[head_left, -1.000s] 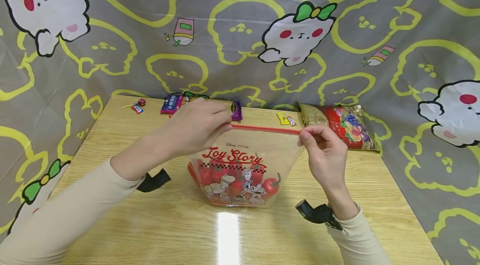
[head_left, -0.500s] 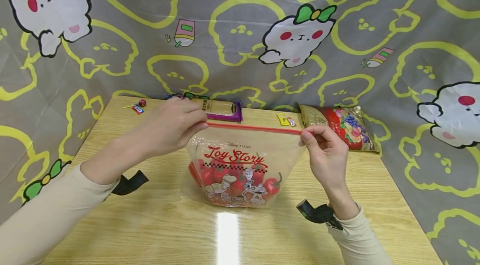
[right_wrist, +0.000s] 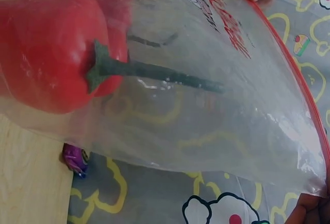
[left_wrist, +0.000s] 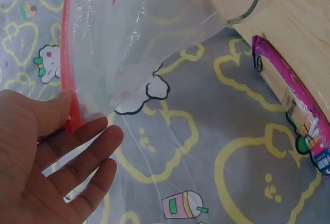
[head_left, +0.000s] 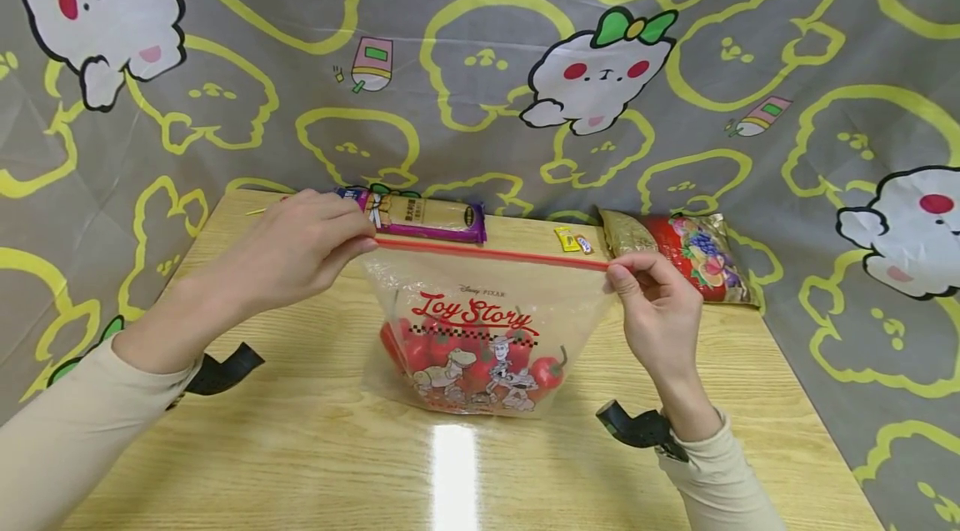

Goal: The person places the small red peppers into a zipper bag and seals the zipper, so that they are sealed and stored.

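A clear zip bag (head_left: 450, 273) with red "Toy Story" print stands on the wooden table, its red zip strip (head_left: 495, 253) stretched level along the top. Inside, seen through the plastic, are several red bell peppers (right_wrist: 51, 54) with green stems. My left hand (head_left: 300, 243) pinches the left end of the strip between thumb and index finger; in the left wrist view the other fingers are spread behind the bag. At the opposite top corner, my right hand (head_left: 660, 306) pinches the strip's right end with thumb and forefinger.
Along the back of the table (head_left: 300, 448) lie a purple-edged packet (head_left: 435, 218), small wrapped sweets (head_left: 572, 240) and a red-and-gold bag (head_left: 693, 252) with fruit pictures. A yellow stick (head_left: 256, 212) shows behind my left hand. A patterned cloth (head_left: 465, 164) encloses the back and sides.
My left hand has moved left along the red strip from near its middle to its left end, uncovering the strip and the purple-edged packet. My right hand stays at its corner.
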Demonstrator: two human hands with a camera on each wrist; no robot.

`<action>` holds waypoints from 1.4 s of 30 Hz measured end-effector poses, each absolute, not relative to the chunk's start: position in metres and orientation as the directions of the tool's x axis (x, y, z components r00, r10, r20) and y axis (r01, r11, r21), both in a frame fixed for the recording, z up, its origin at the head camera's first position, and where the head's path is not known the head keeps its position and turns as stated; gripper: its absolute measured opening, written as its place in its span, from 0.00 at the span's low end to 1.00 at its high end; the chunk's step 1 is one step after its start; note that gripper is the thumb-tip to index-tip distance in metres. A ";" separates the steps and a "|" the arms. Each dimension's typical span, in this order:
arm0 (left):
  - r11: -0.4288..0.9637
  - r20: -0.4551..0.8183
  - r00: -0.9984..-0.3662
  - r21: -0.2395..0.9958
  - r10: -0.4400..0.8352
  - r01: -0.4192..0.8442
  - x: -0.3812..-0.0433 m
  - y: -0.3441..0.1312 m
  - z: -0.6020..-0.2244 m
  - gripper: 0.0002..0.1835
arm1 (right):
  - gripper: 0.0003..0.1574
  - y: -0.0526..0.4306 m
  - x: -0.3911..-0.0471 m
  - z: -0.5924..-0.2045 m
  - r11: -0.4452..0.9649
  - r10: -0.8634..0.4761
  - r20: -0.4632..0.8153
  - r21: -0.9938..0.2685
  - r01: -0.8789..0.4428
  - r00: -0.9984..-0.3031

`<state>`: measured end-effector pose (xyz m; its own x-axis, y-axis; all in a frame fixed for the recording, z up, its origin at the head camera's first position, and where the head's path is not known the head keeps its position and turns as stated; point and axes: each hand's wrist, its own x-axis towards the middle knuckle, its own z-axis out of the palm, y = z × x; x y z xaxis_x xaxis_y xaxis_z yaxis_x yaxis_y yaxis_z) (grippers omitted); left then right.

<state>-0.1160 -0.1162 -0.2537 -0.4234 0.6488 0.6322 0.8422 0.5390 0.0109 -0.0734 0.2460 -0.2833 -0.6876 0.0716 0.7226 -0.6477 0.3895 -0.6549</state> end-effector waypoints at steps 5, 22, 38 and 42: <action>0.549 0.621 -0.444 0.026 0.646 0.835 -0.116 -0.118 -0.254 0.04 | 0.05 0.253 -0.078 -0.291 0.410 0.069 0.728 -0.644 -0.645 -0.683; 0.431 0.706 -0.379 0.116 0.598 0.895 -0.095 -0.104 -0.257 0.04 | 0.23 0.221 -0.059 -0.270 0.762 -0.187 0.802 -0.246 -0.598 -0.568; -0.136 0.525 -0.436 0.738 0.731 0.661 -0.068 -0.102 -0.267 0.15 | 0.09 0.204 -0.047 -0.268 0.456 -0.301 0.666 -0.529 -0.716 -0.683; -0.214 0.417 -0.567 0.895 0.710 0.391 -0.075 -0.093 -0.296 0.21 | 0.09 0.205 -0.046 -0.264 0.330 -0.256 0.702 -0.582 -0.743 -0.664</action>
